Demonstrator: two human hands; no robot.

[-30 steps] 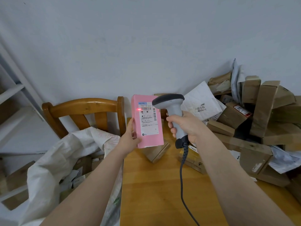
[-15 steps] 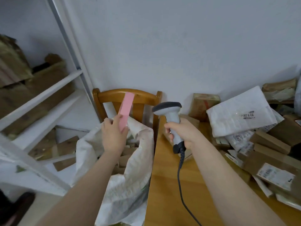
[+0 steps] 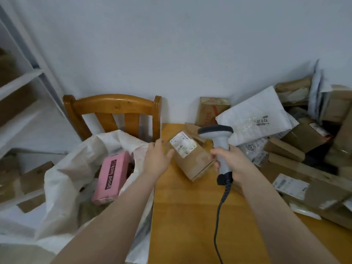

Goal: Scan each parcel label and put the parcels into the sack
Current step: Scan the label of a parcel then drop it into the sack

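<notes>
Reaching spread left hand (image 3: pixel 157 161) for box (image 3: pixel 196 164) at its 2 o'clock on surface (image 3: pixel 190 216), gripping scanner (image 3: pixel 219 141) in right hand (image 3: pixel 233 164) at box's 3, might cover label (image 3: pixel 183 146) or knock box into scanner, spoiling the scan before the sack (image 3: pixel 76 168) at 9.

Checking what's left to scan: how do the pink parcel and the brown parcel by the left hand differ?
The pink parcel lies in the sack; the brown parcel sits on the table. The brown parcel shows a white label, the pink parcel only printed lettering. Both are boxes.
</notes>
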